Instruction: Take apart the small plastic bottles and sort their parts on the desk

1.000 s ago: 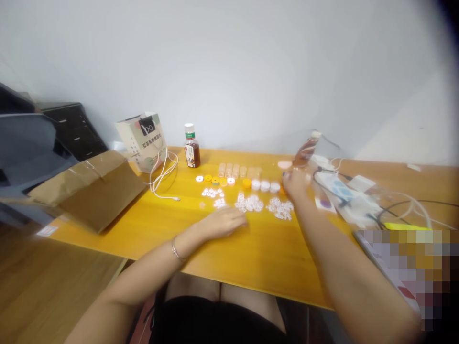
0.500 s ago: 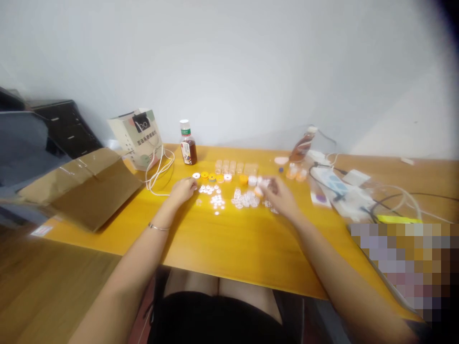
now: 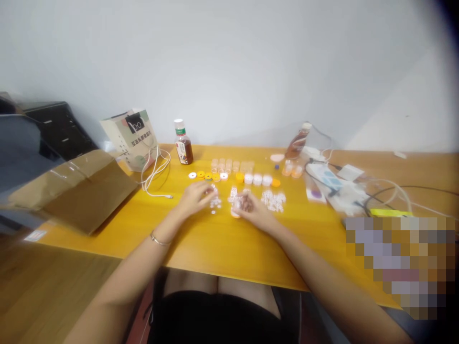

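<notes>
My right hand (image 3: 251,210) is closed around a small clear container with an orange end (image 3: 235,213), low over the table's middle; its fingers cover much of it. To the left, my left hand (image 3: 196,197) hovers with bent fingers somewhat apart, beside small white pieces (image 3: 215,203); nothing shows in its grip, though blur softens the fingertips. Behind the hands runs a row of white and yellow discs (image 3: 208,176), with white round caps (image 3: 257,179) and an orange cap (image 3: 276,183) to the right. A pile of clear-white pieces (image 3: 273,200) lies right of my right hand.
Several clear cups (image 3: 228,166) stand farther back. A dark drink bottle (image 3: 184,149) is at the back left, another bottle (image 3: 298,142) leans at the right. A paper bag (image 3: 134,138), brown cardboard bag (image 3: 79,191), white cable (image 3: 154,177) and power strip (image 3: 330,184) flank the area.
My right hand has moved left and nearer to me, away from the cap row, with a small orange-ended container. My left hand has shifted right from the discs to the white pieces.
</notes>
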The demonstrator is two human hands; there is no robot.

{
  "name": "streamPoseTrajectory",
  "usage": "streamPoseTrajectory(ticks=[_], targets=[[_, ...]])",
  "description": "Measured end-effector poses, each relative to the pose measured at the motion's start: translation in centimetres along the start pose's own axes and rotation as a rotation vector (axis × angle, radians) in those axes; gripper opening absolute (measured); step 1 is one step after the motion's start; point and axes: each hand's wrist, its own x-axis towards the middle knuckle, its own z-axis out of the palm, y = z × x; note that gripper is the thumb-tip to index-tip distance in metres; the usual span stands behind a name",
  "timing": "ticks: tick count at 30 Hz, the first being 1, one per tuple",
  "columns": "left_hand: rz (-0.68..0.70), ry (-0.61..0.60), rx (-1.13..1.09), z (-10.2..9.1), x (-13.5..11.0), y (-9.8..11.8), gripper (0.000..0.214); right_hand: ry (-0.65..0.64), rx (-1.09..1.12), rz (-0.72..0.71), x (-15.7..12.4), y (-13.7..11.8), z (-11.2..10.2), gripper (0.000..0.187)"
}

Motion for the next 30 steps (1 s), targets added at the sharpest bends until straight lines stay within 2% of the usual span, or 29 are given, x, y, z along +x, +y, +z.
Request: streamPoseTrajectory(ticks=[3,5,7,12,16,19,26,30], targets=[[0.118,-0.139,0.033,1.2,-0.2,3.5,0.039,0.05,0.129,-0.035,0.0,-0.1,0.3,0.039],[0.142,-0.166,0.035,2.1,-0.4,4.8,0.039,0.07,0.181,-0.049,-0.1,-0.3,0.4,0.04],[0.111,-0.154,0.018,2.8,-0.7,5.4,0.036,0.078,0.206,-0.049,-0.3,-0.5,0.5,0.041],[0.002,-0.114,-0.027,3.8,-1.2,5.4,0.032,0.066,0.159,-0.034,-0.4,-0.9,0.7,0.041],[0.001,-0.092,-0.003,4.2,-1.4,5.5,0.024,0.17,-0.208,-0.007,-0.3,-0.7,0.6,0.036],[0.02,-0.11,-0.024,4.4,-1.5,5.5,0.022,0.141,-0.417,0.006,-0.4,-0.4,0.7,0.043],[0.035,-0.127,-0.126,4.8,-1.7,5.2,0.019,0.079,-0.418,-0.03,-0.7,-0.3,1.2,0.042],[0.046,-0.155,-0.203,4.7,-1.6,4.9,0.014,0.068,-0.406,-0.003,-0.4,-0.1,1.5,0.041]])
